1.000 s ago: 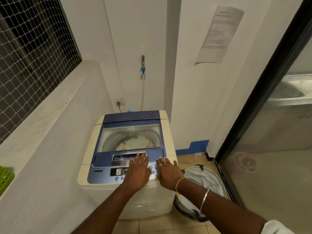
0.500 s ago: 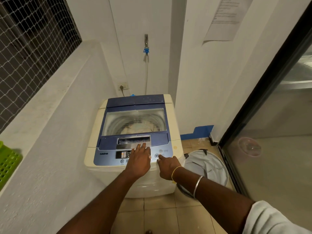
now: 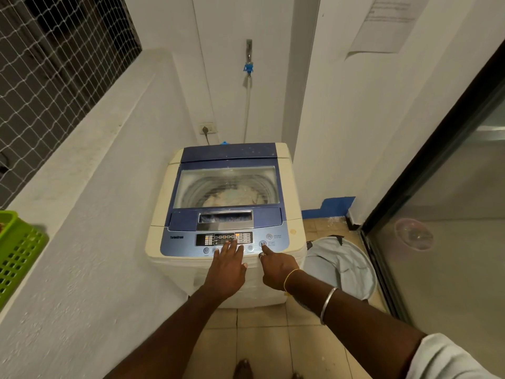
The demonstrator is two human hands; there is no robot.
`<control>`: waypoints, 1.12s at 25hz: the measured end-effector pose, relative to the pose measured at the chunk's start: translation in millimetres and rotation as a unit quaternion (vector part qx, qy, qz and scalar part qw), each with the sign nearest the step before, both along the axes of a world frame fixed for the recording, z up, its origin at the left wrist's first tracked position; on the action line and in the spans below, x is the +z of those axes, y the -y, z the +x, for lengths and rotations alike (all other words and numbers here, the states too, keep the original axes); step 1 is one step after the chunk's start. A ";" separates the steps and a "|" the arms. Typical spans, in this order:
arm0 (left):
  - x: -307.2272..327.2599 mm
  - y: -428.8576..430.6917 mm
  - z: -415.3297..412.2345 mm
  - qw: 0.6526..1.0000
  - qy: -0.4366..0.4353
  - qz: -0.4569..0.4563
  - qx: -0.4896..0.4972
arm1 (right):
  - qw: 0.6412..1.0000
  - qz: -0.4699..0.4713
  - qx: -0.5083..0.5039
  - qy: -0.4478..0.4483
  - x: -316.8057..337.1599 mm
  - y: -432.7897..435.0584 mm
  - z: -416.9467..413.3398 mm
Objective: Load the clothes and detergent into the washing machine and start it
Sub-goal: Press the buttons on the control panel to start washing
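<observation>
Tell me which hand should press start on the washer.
Right. Its hand has the index finger pointing at the start button, while the left hand lies flat over the middle buttons.

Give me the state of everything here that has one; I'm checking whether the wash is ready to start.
Cream top-loading washing machine: blue glass lid shut, pale clothes inside.
Blue control panel: display lit.
Left hand: open, flat, fingers on the panel buttons.
Right hand: index finger pointing at the start button.
Black wall plug: plugged in.
Grey laundry basket: on the floor, looks empty.
</observation>
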State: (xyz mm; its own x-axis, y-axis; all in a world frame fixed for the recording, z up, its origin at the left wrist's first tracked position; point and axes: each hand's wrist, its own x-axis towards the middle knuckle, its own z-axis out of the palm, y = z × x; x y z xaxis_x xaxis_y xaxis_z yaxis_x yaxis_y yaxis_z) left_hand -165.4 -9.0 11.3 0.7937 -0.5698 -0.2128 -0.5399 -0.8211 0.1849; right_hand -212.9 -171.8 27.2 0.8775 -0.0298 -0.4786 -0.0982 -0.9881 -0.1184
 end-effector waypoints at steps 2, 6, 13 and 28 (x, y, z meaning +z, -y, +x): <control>-1.9 -2.3 -0.2 1.000 0.001 0.000 0.000 | 1.000 0.001 -0.003 0.005 -1.3 -2.1 -0.7; -6.0 -3.8 -3.2 1.000 0.007 0.000 -0.007 | 1.000 0.006 -0.010 0.011 -2.0 -3.3 -3.5; -6.7 -4.1 -1.9 1.000 0.005 0.005 -0.008 | 0.998 0.021 -0.027 0.052 -10.2 -5.0 -5.8; 0.2 -1.5 1.1 1.000 -0.002 -0.014 0.000 | 0.998 0.018 -0.033 0.054 -10.6 -7.1 -4.4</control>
State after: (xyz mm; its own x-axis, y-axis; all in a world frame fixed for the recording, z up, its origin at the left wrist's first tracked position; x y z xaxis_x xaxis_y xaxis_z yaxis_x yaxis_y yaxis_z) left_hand -164.4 -7.5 11.5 0.7932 -0.5751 -0.2003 -0.5383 -0.8159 0.2109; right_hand -217.3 -164.7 16.6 0.9205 -0.0742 -0.3836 -0.1485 -0.9746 -0.1678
